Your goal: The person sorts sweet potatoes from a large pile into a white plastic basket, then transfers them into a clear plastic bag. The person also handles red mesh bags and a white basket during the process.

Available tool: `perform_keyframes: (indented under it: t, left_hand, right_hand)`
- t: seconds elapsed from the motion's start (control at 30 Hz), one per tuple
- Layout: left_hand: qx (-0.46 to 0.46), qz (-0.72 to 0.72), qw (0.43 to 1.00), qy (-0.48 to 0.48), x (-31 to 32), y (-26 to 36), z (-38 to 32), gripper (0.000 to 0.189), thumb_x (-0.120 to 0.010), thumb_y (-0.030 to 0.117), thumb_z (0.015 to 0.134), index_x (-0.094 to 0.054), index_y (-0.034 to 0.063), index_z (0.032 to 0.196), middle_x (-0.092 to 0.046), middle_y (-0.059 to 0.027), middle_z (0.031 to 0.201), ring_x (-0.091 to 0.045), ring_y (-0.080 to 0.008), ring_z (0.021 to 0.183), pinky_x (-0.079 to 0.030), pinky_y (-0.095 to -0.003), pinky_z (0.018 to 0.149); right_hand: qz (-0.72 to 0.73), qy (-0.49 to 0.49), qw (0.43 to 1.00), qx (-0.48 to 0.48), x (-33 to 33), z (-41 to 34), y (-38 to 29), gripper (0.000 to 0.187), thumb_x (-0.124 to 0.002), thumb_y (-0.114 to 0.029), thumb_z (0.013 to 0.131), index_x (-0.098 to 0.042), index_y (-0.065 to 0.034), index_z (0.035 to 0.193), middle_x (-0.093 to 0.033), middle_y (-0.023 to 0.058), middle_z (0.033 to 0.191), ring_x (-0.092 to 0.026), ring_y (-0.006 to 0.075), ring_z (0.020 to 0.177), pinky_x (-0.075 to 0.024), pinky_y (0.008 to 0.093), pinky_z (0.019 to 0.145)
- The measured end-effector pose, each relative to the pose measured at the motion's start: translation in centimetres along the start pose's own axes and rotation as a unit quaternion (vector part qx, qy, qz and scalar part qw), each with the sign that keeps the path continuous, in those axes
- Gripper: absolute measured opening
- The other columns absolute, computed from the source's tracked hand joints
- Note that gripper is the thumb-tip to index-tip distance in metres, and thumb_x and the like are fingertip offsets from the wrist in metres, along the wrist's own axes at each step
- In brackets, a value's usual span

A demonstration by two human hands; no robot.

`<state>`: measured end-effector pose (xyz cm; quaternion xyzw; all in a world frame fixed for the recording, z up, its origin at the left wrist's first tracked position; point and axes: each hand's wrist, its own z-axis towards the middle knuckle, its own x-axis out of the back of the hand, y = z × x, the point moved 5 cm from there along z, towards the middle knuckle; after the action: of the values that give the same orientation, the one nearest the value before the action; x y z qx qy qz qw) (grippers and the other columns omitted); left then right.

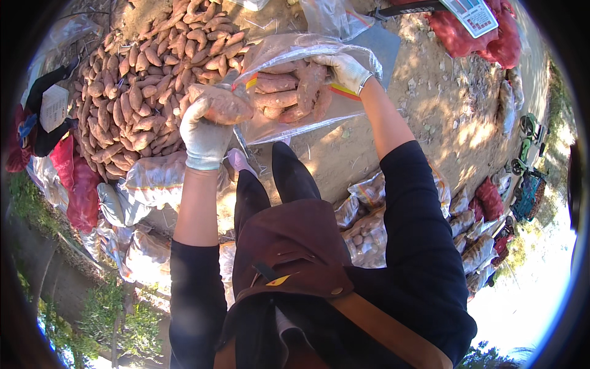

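Note:
My left hand (205, 127), in a white knit glove, grips a large sweet potato (229, 106) just left of a clear plastic bag (318, 121). The bag gapes open and has a yellow and red stripe. Several sweet potatoes (276, 98) lie inside it, side by side. My right hand (343, 71), gloved too, is inside the bag's mouth with its fingers around the upper end of a long sweet potato (311, 87). Part of that grip is hidden by the glove.
A big heap of sweet potatoes (138, 99) covers the ground at left. Filled clear bags (368, 237) and red mesh sacks (83, 193) stand around me. A scale with a keypad (474, 16) is at the upper right, beside red sacks (461, 39). A grey board (382, 46) lies behind the bag.

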<state>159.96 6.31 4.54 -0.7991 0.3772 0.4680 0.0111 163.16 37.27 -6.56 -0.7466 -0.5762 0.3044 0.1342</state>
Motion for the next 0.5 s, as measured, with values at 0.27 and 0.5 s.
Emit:
perform_keyframes:
  t: [0.27, 0.5]
  left_hand:
    - [0.068, 0.058, 0.99, -0.108, -1.5, -2.2, -0.6, 0.054, -0.064, 0.021, 0.075, -0.052, -0.0046, 0.122, -0.06, -0.0185, 0.116, -0.058, -0.0323, 0.11, -0.041, -0.0437, 0.104]
    - [0.056, 0.042, 0.99, -0.123, -1.6, -0.4, -0.3, 0.052, -0.064, 0.036, 0.071, -0.056, -0.002, 0.105, -0.06, -0.0193, 0.107, -0.061, -0.0358, 0.097, -0.05, -0.0424, 0.089]
  right_hand:
    - [0.019, 0.002, 1.0, 0.023, -5.0, -2.4, -1.8, 0.04, -0.063, -0.028, 0.095, -0.059, -0.0031, 0.126, -0.064, 0.0077, 0.114, -0.062, 0.02, 0.107, -0.0537, 0.0378, 0.093]
    - [-0.131, 0.099, 0.984, 0.073, -2.3, 0.7, -2.7, 0.03, -0.06, -0.027, 0.095, -0.064, 0.0004, 0.107, -0.068, 0.0167, 0.106, -0.067, 0.0241, 0.095, -0.0546, 0.037, 0.083]
